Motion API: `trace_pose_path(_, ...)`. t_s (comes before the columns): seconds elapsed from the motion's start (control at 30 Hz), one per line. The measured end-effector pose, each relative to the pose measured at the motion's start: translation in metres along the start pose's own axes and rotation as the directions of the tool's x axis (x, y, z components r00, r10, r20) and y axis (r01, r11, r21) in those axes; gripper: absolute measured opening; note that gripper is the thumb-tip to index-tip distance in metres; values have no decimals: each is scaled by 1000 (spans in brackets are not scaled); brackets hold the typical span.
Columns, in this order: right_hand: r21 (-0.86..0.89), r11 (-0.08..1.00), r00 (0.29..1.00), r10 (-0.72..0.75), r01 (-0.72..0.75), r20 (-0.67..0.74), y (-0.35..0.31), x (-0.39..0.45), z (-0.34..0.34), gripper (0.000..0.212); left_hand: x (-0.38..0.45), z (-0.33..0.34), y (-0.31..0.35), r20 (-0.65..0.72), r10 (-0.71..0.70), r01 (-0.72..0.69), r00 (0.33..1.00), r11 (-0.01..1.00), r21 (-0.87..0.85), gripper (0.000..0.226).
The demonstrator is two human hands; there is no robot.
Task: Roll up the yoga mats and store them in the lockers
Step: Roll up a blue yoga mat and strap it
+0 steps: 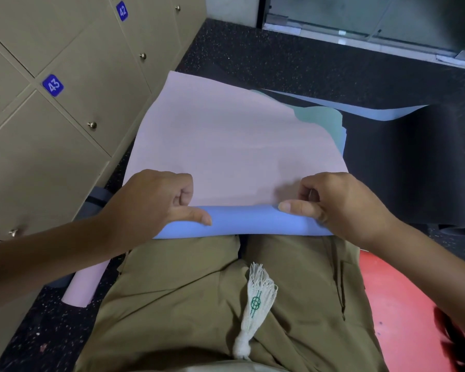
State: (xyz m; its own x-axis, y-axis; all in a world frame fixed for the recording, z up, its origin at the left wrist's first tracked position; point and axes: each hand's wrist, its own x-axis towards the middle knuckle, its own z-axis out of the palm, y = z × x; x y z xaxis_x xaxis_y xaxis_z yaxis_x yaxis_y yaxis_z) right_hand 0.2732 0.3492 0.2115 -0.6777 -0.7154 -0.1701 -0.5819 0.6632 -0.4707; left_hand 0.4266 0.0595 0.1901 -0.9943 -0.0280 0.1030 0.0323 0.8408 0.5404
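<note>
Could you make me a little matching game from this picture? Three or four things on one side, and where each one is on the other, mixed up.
Things:
1. Pink mat
2. Rolled pink mat
3. Black mat
4. Tassel

Places:
A. On the person's lap
B. Lying spread out to the right of the pile
C. On the floor under the left forearm
D. On top of the pile, its near end being rolled by the left hand and the right hand

Pairs: 1-D, 2-C, 3-B, 4-A
</note>
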Motion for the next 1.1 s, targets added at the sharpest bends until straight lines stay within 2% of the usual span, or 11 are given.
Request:
trace_pose_path(0.13, 50, 999, 1000, -5, 4, 10, 7, 7, 2, 56, 6, 0, 1, -54, 145, -139, 988, 985, 105, 55)
trace_pose_path(0.23, 86, 996, 999, -40, 38, 15, 9, 10, 2, 44, 12, -5, 4, 32, 96, -96, 995, 995, 7, 49)
trace_pose_path(0.33, 372, 924, 996, -91, 85, -1, 8, 10, 1, 32, 14, -12, 6, 180, 18, 11, 983, 988, -155, 35)
trace_pose_path(0.43, 507, 854, 993, -111, 117, -41, 5, 6, 2, 25, 13, -12, 7, 191, 84, -55, 978, 987, -154, 23)
trace_pose_path(0.53, 485, 866, 993, -111, 120, -47, 5, 7, 4, 23, 11, -12, 7, 153, 130, -120, 980, 990, -72, 20)
trace_pose_path(0.63, 458, 881, 993, -115, 118, -35, 8, 12, 4, 21, 10, -10, 8, 87, 182, -189, 980, 978, 83, 22)
trace_pose_path(0.77, 453, 886, 992, -122, 95, 30, 9, 20, 0, 16, -2, 1, 17, -60, 355, -303, 933, 864, 402, 33)
trace_pose_path(0.83, 465, 880, 990, -135, 99, 45, 10, 23, -2, 15, -10, 5, 19, -86, 379, -310, 921, 850, 425, 39)
trace_pose_path(0.97, 429, 896, 989, -144, 119, 25, 10, 25, -2, 16, -15, 7, 17, -55, 336, -283, 940, 861, 424, 60)
trace_pose_path(1.03, 379, 917, 991, -128, 129, -27, 10, 25, -3, 18, -13, 6, 16, -55, 330, -277, 942, 863, 423, 58)
trace_pose_path(1.1, 241, 958, 984, -130, 156, -121, 7, 20, -4, 21, -11, 6, 16, -63, 334, -276, 941, 860, 430, 55)
